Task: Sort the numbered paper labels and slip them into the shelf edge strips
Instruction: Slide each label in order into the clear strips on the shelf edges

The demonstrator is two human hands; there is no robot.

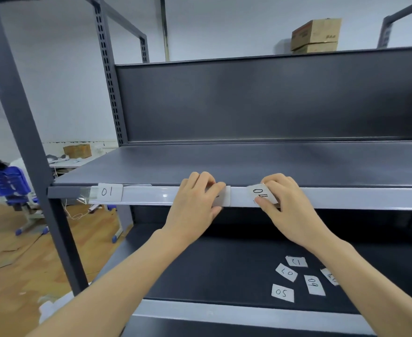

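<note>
1. The grey rack (248, 164) carries the pale edge strip (151, 197) along its middle board's front.
2. The left hand (197, 203) is at mid-strip, fingers curled over the top and thumb beneath, pinching a white label (225, 198) (number hidden).
3. The right hand (285, 205), just right of it, pinches the tilted "04" label (261, 193) against the strip.
4. The "01" label (109, 192) sits at the strip's left end.
5. Loose labels (282, 292) lie on the board below the strip.

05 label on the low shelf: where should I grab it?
Pinch the 05 label by its near edge, coming from the front. It lies flat on the lower shelf, closest to you, so only an edge lifts.
</note>
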